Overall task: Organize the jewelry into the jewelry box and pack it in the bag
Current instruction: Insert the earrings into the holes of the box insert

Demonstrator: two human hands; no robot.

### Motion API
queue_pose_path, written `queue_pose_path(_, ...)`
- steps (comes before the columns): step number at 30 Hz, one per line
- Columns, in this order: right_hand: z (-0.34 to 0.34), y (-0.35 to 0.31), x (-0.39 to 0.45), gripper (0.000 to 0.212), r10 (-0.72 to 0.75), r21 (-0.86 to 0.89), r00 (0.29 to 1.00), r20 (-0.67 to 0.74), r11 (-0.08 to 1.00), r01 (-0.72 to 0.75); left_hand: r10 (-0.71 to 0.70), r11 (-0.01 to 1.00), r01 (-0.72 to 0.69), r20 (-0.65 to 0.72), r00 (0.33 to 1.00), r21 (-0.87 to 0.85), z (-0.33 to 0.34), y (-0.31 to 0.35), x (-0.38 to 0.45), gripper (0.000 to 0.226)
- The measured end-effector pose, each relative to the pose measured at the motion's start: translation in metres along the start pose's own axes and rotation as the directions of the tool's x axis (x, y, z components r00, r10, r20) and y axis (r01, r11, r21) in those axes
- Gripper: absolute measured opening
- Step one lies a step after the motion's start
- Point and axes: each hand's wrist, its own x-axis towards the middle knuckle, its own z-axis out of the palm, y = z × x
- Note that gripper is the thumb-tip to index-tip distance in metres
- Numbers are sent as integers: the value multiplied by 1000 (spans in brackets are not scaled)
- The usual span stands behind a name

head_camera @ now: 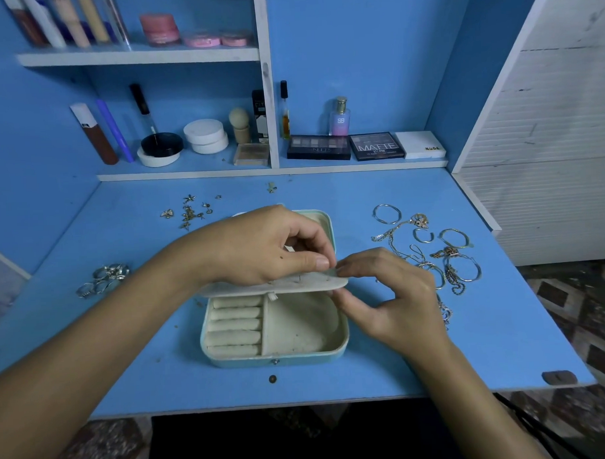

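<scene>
Over the rounded jewelry box (275,336), both hands pinch its soft flap (296,283).

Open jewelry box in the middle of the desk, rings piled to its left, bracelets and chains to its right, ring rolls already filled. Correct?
Not quite: in the head view the ring rolls in the jewelry box are bare. The rings lie left, bracelets and chains right.

Three eyeshadow palettes (363,146) are lying along the lower shelf (271,169) beside a perfume bottle (339,118), while pink jars (159,29) are sitting on the upper shelf (137,56)
</scene>
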Motion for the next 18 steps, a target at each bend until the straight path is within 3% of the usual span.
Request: queue_pose_path(18,0,-1,0,13,-10,-9,1000,-10,1000,10,-36,998,38,42,998,-42,-1,5,-1,8)
